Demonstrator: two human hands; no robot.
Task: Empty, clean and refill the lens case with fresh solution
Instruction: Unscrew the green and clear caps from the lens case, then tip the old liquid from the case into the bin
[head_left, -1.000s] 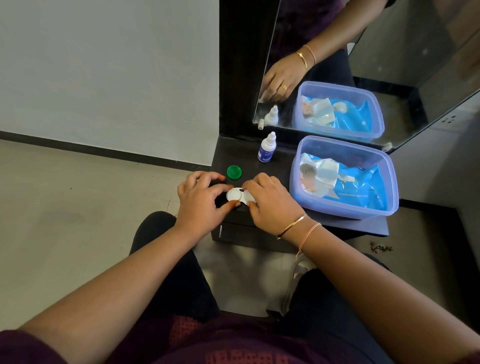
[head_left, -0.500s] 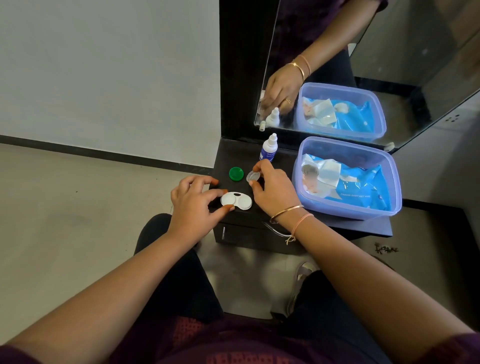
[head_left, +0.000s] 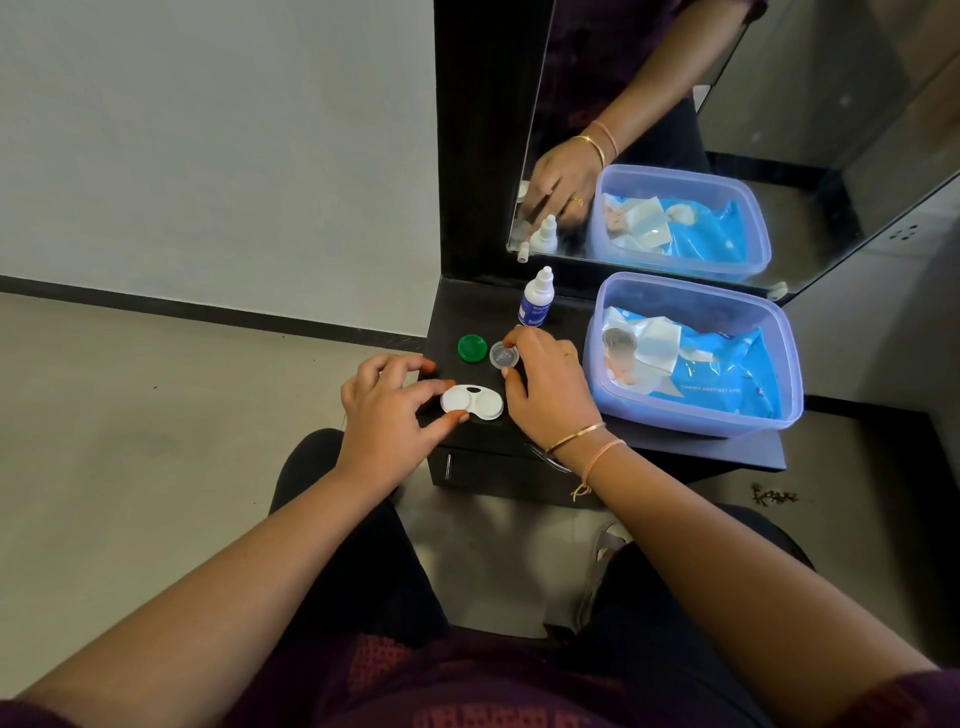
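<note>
1. Closest in: the left hand (head_left: 387, 410) has its thumb and forefinger pinching the left well of the lens case (head_left: 471, 402). Its other fingers (head_left: 374, 371) are loosely curled, holding nothing.
2. The lens case lies flat near the front of the desk (head_left: 457, 317), long axis running left to right, right between both hands. Both wells are uncapped. Can't tell if there's liquid inside.
3. The right hand (head_left: 545, 384) is just beside the case's right end, but it's pinching the clear cap (head_left: 504, 355) a bit further back.
4. That cap sits just beside the green cap (head_left: 472, 347).
5. Furthest back, the solution bottle (head_left: 536, 299) stands upright, nearer the right hand. I reckon the left hand tips the case.
</note>
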